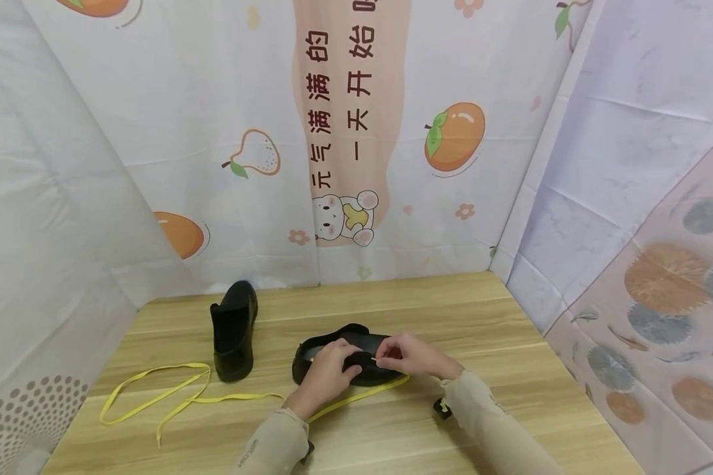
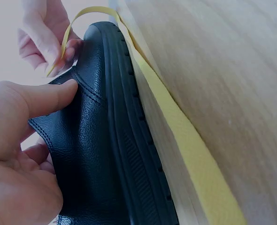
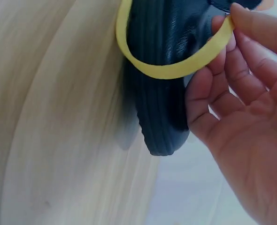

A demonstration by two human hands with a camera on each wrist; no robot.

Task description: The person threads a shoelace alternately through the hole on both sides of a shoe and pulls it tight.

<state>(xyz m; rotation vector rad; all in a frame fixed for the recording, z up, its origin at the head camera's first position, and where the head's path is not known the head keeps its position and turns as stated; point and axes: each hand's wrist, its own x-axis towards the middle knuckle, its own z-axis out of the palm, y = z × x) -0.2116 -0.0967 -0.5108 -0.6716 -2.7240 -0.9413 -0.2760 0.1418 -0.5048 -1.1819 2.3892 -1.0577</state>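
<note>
A black leather shoe [image 1: 373, 379] lies on its sole on the wooden table, toe to the right. My left hand [image 1: 327, 375] grips the upper at the edge of its opening, with the thumb [image 2: 58, 97] on the outer leather and fingers behind it. Over the front of the shoe, my right hand [image 1: 414, 356] pinches a yellow shoelace [image 3: 171, 71] near its end, between thumb and index finger. From there the lace bends round the toe side and runs along the sole in the left wrist view. The pinched tip is close beside the upper's edge.
A second black shoe [image 1: 233, 333] stands at the left back of the wooden table [image 1: 440, 303]. Loose loops of yellow lace [image 1: 148, 404] lie at the left front. Printed curtains [image 1: 214, 79] hang behind and at both sides.
</note>
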